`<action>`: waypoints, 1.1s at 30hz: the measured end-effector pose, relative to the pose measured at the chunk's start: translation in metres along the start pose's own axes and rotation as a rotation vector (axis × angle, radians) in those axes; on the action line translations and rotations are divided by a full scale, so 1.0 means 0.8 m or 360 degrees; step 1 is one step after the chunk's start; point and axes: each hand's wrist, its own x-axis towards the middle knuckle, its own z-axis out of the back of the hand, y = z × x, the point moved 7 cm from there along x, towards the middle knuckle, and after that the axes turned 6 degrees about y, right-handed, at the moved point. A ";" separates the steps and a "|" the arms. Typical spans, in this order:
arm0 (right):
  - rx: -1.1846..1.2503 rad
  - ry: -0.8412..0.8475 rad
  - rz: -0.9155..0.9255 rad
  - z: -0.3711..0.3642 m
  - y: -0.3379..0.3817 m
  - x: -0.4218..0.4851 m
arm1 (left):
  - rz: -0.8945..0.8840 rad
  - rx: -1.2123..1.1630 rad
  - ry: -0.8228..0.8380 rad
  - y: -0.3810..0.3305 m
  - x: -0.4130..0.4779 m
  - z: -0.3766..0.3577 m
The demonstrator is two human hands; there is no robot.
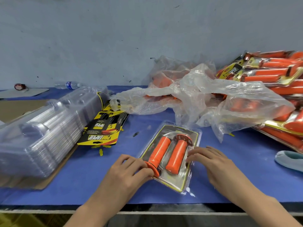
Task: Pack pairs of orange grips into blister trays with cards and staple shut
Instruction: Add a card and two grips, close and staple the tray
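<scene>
Tray: the blister tray (194, 136) lies on the blue bench (82, 185) near its front edge, holding a card (177, 184) and two orange grips (167, 153) side by side.
Hands: well apart; the left hand (129, 171) pinches the tray's near-left edge by a grip's flange, and the right hand (211, 163) rests straight fingertips on the right edge.
Handling: probably light; thin, slick, springy plastic, while the rubbery grips could roll out.
Hold: best taken by the flat rims, not the bulge.
Edges: the bench lip lies just behind the wrists.
Room: bare cloth around the tray; empty trays (41, 136) and loose cards (105, 128) to the left, plastic bags (196, 95) beyond, finished packs (270, 76) to the right.
</scene>
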 end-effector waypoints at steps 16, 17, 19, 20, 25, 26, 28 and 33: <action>-0.0123 -0.0229 -0.0005 -0.024 0.073 -0.009 | 0.0320 -0.0131 -0.0053 -0.027 0.024 -0.007; -0.0133 -0.0223 -0.0010 -0.023 0.073 -0.009 | 0.0342 -0.0107 -0.0050 -0.029 0.024 -0.008; -0.0125 -0.0231 -0.0005 -0.020 0.073 -0.010 | 0.0378 -0.0038 -0.0024 -0.031 0.025 -0.008; -0.0107 -0.0242 0.0001 -0.019 0.072 -0.011 | 0.0382 -0.0009 -0.0011 -0.030 0.025 -0.009; 0.0067 -0.0268 -0.0064 -0.017 0.060 -0.016 | 0.0226 -0.0119 0.0039 -0.027 0.020 -0.016; 0.0114 -0.0266 -0.0078 -0.016 0.056 -0.017 | 0.0203 -0.0117 0.0037 -0.027 0.019 -0.016; 0.0117 -0.0233 -0.0064 -0.016 0.053 -0.019 | 0.0183 -0.0091 0.0017 -0.029 0.019 -0.014; -0.0243 -0.0261 0.0022 -0.022 0.069 -0.021 | 0.0231 -0.0030 -0.0013 -0.033 0.022 -0.009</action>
